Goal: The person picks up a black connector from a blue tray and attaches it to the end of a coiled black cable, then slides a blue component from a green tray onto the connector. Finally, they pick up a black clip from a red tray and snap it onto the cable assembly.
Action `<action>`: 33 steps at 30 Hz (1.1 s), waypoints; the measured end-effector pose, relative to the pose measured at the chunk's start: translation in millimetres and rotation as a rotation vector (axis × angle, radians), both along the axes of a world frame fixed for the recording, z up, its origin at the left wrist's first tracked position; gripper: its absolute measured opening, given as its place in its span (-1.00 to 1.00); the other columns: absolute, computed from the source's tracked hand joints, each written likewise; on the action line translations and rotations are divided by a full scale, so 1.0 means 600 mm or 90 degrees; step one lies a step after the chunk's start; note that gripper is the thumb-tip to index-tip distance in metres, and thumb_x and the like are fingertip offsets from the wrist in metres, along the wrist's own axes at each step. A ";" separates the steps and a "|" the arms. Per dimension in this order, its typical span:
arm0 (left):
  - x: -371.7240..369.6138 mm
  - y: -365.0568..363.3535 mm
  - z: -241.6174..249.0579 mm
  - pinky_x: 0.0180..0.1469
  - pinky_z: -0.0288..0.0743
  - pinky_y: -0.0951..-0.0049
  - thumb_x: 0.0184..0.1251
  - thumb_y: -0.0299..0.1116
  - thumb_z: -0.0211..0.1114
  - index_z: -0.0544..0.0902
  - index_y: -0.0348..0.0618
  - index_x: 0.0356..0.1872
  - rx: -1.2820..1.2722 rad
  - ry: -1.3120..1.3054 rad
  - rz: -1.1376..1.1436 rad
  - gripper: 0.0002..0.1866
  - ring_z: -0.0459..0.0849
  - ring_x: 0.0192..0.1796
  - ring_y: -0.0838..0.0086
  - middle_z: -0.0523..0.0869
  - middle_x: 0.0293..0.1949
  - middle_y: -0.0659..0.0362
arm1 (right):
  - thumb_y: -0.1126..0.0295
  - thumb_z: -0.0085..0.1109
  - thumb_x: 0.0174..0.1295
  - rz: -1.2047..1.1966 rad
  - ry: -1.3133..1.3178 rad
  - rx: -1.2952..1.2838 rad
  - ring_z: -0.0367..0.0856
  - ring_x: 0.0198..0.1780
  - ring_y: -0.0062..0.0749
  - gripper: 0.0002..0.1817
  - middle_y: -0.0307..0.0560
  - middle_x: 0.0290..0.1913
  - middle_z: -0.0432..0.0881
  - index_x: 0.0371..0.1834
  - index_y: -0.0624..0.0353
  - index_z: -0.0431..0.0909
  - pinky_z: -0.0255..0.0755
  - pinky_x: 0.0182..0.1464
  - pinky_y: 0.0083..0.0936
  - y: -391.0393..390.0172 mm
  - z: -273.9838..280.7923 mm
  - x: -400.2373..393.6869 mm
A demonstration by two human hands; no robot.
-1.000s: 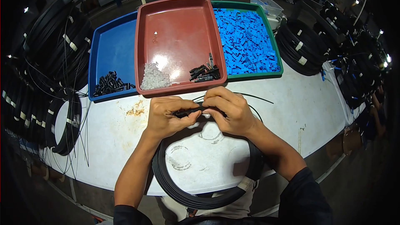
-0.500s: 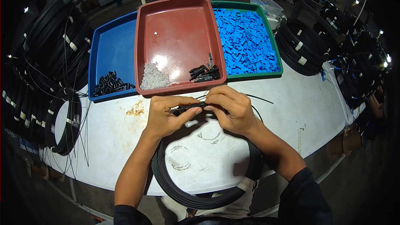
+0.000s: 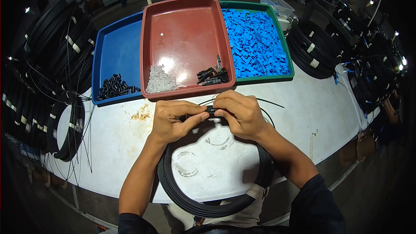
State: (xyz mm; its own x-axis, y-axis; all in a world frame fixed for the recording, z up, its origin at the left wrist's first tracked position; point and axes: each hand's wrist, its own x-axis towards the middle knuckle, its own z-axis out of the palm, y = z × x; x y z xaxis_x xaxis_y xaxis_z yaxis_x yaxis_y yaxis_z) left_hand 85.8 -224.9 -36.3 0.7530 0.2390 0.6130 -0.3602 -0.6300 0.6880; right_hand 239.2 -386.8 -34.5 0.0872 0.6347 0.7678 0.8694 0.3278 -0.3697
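A coil of black cable lies at the near edge of the white table, with a pale tape band at its lower right. At its far side my left hand and my right hand pinch the dark cable strands from either side, their fingertips a small gap apart. Whether a small part sits under the fingers is hidden. A loose cable end sticks out to the right beyond my right hand.
Beyond the hands stand a blue tray with black pieces, a red tray with clear and black pieces, and a green tray full of blue clips. Cable coils lie left; more coils are at the right.
My fingertips have moved slightly apart, and the strands between them now show more. The coil and trays have not moved.
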 end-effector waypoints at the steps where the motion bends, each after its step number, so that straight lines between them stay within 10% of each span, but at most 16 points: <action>1: 0.001 0.000 0.000 -0.29 0.72 0.53 0.14 -0.55 0.58 0.85 -0.32 -0.27 0.000 0.000 0.000 -0.86 0.86 -0.36 0.41 0.87 -0.33 0.01 | 0.59 0.40 0.10 0.000 0.015 -0.025 0.69 -0.38 -0.14 -0.84 -0.05 -0.26 0.66 -0.26 0.25 0.64 0.54 -0.38 -0.32 -0.001 -0.002 0.002; 33: 0.004 0.001 -0.004 -0.25 0.77 0.48 0.10 -0.56 0.60 0.84 -0.30 -0.32 0.025 -0.025 -0.018 -0.87 0.88 -0.31 0.37 0.88 -0.31 0.03 | 0.60 0.46 -0.01 0.002 -0.007 0.089 0.75 -0.34 -0.14 -0.80 -0.01 -0.27 0.76 -0.29 0.28 0.68 0.61 -0.32 -0.36 0.008 -0.007 0.001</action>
State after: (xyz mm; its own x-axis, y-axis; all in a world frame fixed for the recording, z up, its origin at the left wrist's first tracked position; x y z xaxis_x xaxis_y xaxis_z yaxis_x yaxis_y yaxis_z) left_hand 88.2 -224.1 -38.7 0.7341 0.1934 0.6509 -0.4047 -0.6452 0.6481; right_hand 239.7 -381.8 -39.0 0.0759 0.5213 0.8500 0.8722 0.3785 -0.3099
